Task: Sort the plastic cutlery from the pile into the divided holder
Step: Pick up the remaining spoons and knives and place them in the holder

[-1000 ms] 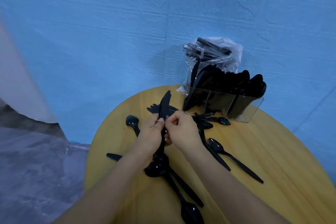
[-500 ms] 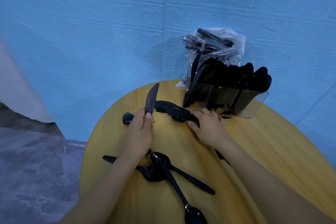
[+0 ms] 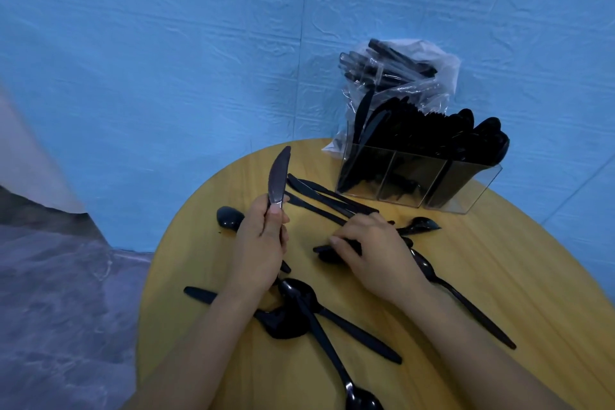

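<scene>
Gripping a knife [image 3: 279, 176] left hand [image 3: 263, 243], right hand [image 3: 376, 250] grasping cutlery, round wooden table [image 3: 499, 276], blue wall [image 3: 166, 60].

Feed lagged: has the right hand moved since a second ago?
Yes. The right hand left the left hand and went right, flat on the round wooden table, toward the clear divided holder.

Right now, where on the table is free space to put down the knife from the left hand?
The table is bare right of the long spoon, up to the holder. A small gap lies between left hand and right hand. Near the front edge, crossed spoons crowd it.
</scene>
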The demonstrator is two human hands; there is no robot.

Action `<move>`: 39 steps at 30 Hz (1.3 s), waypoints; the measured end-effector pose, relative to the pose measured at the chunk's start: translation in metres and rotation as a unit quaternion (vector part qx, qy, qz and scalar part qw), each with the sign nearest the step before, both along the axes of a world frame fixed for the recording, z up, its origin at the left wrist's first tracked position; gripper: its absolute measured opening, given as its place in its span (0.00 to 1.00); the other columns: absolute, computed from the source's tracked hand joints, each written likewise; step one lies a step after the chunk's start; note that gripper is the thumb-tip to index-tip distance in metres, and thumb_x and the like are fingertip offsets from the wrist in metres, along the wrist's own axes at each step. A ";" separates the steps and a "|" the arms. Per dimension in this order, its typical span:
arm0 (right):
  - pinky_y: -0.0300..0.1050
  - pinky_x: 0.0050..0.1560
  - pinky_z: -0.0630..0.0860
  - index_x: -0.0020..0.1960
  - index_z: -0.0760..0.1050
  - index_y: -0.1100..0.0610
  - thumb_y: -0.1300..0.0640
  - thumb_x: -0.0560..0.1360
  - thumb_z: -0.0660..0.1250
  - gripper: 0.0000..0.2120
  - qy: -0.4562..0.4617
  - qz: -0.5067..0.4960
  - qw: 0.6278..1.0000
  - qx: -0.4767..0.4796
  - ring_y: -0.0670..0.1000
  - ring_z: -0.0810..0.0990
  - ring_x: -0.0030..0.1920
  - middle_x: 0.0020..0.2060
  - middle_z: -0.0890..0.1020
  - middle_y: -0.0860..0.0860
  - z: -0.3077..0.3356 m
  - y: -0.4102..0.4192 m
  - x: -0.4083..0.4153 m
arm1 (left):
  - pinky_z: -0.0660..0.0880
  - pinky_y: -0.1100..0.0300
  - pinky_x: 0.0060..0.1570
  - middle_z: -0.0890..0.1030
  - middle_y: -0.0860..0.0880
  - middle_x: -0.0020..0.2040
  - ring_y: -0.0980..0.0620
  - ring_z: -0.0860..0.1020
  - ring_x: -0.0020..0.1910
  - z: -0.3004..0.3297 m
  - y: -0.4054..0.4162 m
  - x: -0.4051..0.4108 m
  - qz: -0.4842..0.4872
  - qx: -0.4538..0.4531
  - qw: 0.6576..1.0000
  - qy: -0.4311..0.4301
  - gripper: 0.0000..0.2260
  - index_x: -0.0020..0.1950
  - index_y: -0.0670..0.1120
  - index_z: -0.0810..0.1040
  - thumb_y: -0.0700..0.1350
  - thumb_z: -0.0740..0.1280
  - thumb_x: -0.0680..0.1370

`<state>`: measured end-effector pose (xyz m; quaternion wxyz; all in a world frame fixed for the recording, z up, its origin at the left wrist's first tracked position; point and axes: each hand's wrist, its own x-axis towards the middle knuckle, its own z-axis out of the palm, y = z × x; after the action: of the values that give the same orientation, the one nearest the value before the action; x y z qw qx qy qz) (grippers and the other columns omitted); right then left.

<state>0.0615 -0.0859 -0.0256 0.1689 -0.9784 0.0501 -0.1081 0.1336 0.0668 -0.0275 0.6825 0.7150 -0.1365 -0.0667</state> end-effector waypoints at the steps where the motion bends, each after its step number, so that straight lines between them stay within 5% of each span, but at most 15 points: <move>1: 0.44 0.55 0.70 0.52 0.80 0.52 0.49 0.79 0.59 0.12 -0.006 -0.008 1.000 0.011 0.47 0.72 0.51 0.47 0.77 0.47 0.001 0.000 0.001 | 0.70 0.68 0.31 0.72 0.51 0.39 0.63 0.70 0.30 0.000 0.000 0.000 -0.001 0.001 1.000 0.000 0.11 0.56 0.50 0.73 0.44 0.52 0.83; 5: 0.41 0.53 0.71 0.56 0.78 0.55 0.53 0.79 0.61 0.10 -0.021 -0.066 0.998 0.002 0.49 0.73 0.54 0.51 0.77 0.50 0.012 -0.009 0.023 | 0.69 0.70 0.29 0.72 0.51 0.40 0.64 0.70 0.29 0.001 -0.002 0.002 0.004 0.007 1.000 0.009 0.11 0.57 0.49 0.73 0.44 0.52 0.83; 9: 0.47 0.56 0.74 0.62 0.74 0.58 0.53 0.77 0.65 0.16 0.058 -0.089 0.994 -0.023 0.53 0.73 0.58 0.57 0.74 0.54 0.013 -0.007 0.049 | 0.70 0.69 0.30 0.72 0.51 0.40 0.63 0.70 0.29 0.001 -0.001 0.001 0.006 0.005 1.000 0.011 0.12 0.57 0.49 0.74 0.44 0.52 0.83; 21: 0.47 0.56 0.75 0.62 0.72 0.58 0.57 0.76 0.67 0.16 0.134 -0.100 0.986 0.027 0.53 0.74 0.56 0.57 0.76 0.55 0.020 0.001 0.066 | 0.69 0.68 0.30 0.72 0.51 0.37 0.63 0.70 0.29 0.002 -0.002 0.002 0.006 -0.015 0.999 0.029 0.11 0.51 0.51 0.74 0.43 0.52 0.83; 26: 0.45 0.53 0.73 0.60 0.74 0.59 0.57 0.76 0.67 0.14 0.172 -0.111 0.979 0.024 0.53 0.75 0.55 0.57 0.75 0.55 0.025 0.000 0.074 | 0.69 0.67 0.31 0.72 0.50 0.36 0.58 0.69 0.32 0.001 -0.001 0.003 0.008 -0.010 0.999 0.031 0.11 0.54 0.43 0.74 0.43 0.52 0.83; 30: 0.42 0.49 0.73 0.58 0.76 0.59 0.58 0.75 0.68 0.13 0.174 -0.113 0.977 0.055 0.52 0.76 0.53 0.54 0.77 0.54 0.028 -0.001 0.076 | 0.70 0.63 0.34 0.72 0.51 0.37 0.58 0.69 0.32 0.001 -0.001 0.004 0.007 -0.023 0.999 0.030 0.11 0.52 0.48 0.74 0.43 0.52 0.83; 39: 0.37 0.40 0.72 0.44 0.76 0.57 0.61 0.72 0.71 0.04 -0.078 -0.117 0.951 0.275 0.46 0.73 0.38 0.36 0.75 0.48 0.043 -0.006 0.069 | 0.71 0.64 0.34 0.73 0.51 0.39 0.59 0.71 0.33 -0.002 -0.002 0.006 0.014 -0.050 0.998 0.044 0.11 0.53 0.51 0.75 0.43 0.53 0.83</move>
<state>0.1304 -0.0917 0.0176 0.4210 -0.8699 0.1785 -0.1848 0.1395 0.0652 -0.0292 0.7238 0.6778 -0.0996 -0.0818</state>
